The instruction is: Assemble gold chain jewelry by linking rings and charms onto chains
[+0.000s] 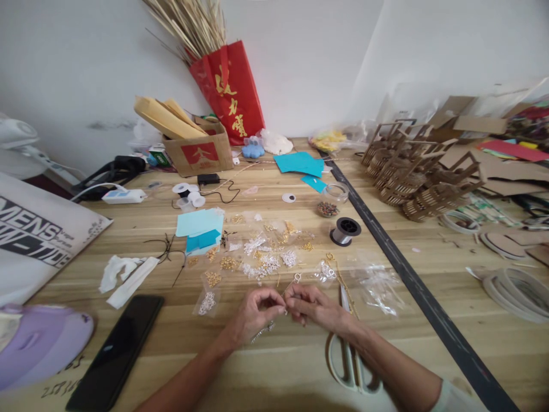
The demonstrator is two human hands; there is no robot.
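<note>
My left hand (256, 316) and my right hand (316, 309) meet over the front middle of the wooden table, both closed in a pinch. Between their fingertips runs a thin chain (262, 332); a length of it shows below the left hand, and a small ring (297, 278) sticks out above the right fingers. The exact link held is too small to make out. Under my right forearm lie scissors (348, 366) with pale handles, and a gold chain (343, 281) is beside their blades. Just beyond the hands are small bags of silver beads (268, 264) and gold beads (229, 263).
A black phone (115, 352) and a lilac cap (47, 346) lie at left. A wire spool (345, 230) stands beyond the right hand. Farther back are a cardboard box (197, 153), a red bag (231, 91) and several small brown baskets (422, 171). A dark strip (398, 272) crosses the table.
</note>
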